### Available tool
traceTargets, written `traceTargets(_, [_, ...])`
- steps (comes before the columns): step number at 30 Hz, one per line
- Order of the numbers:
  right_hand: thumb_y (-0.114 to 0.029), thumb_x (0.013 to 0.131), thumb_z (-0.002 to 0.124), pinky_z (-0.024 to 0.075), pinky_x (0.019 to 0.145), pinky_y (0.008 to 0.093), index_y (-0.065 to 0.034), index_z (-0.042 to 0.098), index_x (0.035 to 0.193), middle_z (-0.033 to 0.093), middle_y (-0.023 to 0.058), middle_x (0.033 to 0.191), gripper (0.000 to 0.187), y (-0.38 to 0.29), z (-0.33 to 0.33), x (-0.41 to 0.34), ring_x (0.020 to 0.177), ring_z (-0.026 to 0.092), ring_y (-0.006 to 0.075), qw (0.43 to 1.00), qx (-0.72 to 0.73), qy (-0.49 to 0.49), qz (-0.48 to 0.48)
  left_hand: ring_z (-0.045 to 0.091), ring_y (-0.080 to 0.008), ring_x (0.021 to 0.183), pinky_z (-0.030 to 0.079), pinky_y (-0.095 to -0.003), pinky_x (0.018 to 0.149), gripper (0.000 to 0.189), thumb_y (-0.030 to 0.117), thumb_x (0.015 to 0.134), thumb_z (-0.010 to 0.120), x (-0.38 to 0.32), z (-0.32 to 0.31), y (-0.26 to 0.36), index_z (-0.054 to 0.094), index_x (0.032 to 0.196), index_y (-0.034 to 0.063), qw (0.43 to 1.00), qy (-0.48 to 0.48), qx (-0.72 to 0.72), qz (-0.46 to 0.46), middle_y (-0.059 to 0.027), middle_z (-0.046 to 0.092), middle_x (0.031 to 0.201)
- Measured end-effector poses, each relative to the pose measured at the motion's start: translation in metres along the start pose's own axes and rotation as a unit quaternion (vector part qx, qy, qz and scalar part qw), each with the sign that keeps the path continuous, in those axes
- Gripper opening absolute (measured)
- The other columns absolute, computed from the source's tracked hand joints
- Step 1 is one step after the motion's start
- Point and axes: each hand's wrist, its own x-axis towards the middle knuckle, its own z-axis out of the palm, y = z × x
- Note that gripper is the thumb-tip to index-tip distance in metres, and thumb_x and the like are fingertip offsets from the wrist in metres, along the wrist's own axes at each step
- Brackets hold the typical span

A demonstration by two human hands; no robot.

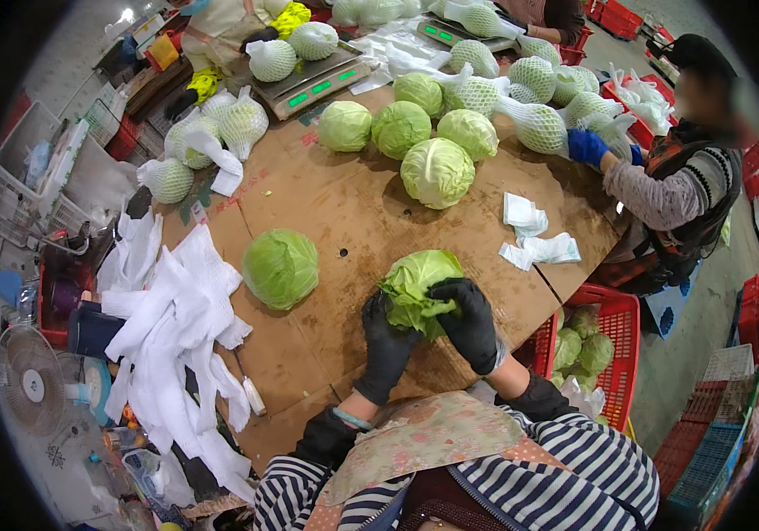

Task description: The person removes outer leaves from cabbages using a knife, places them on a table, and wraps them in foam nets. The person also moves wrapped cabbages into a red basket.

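Observation:
A green cabbage [422, 272] with loose outer leaves is between my two black-gloved hands at the near side of the cardboard-covered table [346, 219]. My left hand [386, 338] holds its lower left side. My right hand [469, 318] grips a leaf at its right. Another cabbage [280, 269] sits to the left, touched by nothing. Farther back stand several bare cabbages [438, 172] in a group. White foam net sleeves [174, 318] lie in a heap at the left table edge, with a white-handled tool [253, 396] beside them.
Net-wrapped cabbages [532, 126] and digital scales [320, 86] fill the far side. A co-worker in blue gloves [588, 147] handles wrapped cabbages at the right. White folded strips [539, 247] lie on the table's right. A red crate [628, 358] of cabbages stands by my right arm.

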Motion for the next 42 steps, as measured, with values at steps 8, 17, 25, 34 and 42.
traceTargets(8, [0.005,0.073,0.055,0.0467,0.08,0.0332,-0.0049,0.053,0.111,0.06,0.0138,0.101,0.039,-0.027,-0.008,-0.038,0.095,0.06,0.028,0.972,0.201,-0.089,0.079,0.047,-0.0248,0.114,0.039,-0.0383,0.099,0.039,0.01,0.077,0.069,-0.021,0.004,-0.012,0.057,0.114,0.0021,0.956,0.08,-0.263,-0.101,-0.0085,0.048,0.119])
traceTargets(17, [-0.026,0.064,0.073,0.0379,0.085,0.0425,-0.0134,0.058,0.115,0.058,0.0096,0.108,0.054,-0.002,-0.027,-0.066,0.103,0.052,0.0309,0.968,-0.151,-0.195,-0.05,0.06,-0.0248,0.098,0.047,-0.0319,0.085,0.037,-0.004,0.073,0.065,-0.023,-0.046,0.041,0.061,0.11,0.0024,0.953,-0.285,-0.097,0.042,-0.0141,0.062,0.104])
traceTargets(25, [-0.028,0.064,0.071,0.0377,0.085,0.0467,-0.0074,0.057,0.115,0.055,0.0165,0.122,0.057,-0.004,-0.001,-0.081,0.117,0.046,0.0366,0.95,-0.169,-0.262,-0.029,0.045,-0.0346,0.121,0.039,-0.0435,0.099,0.067,0.026,0.07,0.077,0.051,-0.006,0.061,0.05,0.129,0.0084,0.935,-0.166,0.241,0.201,-0.0152,0.048,0.132])
traceTargets(34, [-0.021,0.07,0.068,0.0455,0.069,0.0402,-0.0114,0.066,0.091,0.065,0.011,0.075,0.023,0.059,-0.003,-0.076,0.07,0.062,0.0313,0.972,-0.145,-0.185,0.025,0.047,-0.0251,0.118,0.039,-0.0359,0.1,0.069,0.022,0.071,0.081,0.097,-0.066,-0.035,0.046,0.127,0.003,0.976,-0.205,-0.077,0.003,-0.0126,0.049,0.126])
traceTargets(42, [-0.032,0.072,0.073,0.0448,0.089,0.0425,-0.0078,0.063,0.109,0.065,0.0196,0.098,0.045,0.058,-0.039,-0.08,0.094,0.061,0.0369,0.893,0.006,-0.425,0.15,0.054,-0.0239,0.1,0.045,-0.0352,0.084,0.052,0.027,0.08,0.073,0.075,-0.072,-0.072,0.054,0.119,-0.0016,0.988,-0.03,0.126,0.086,-0.0154,0.054,0.109])
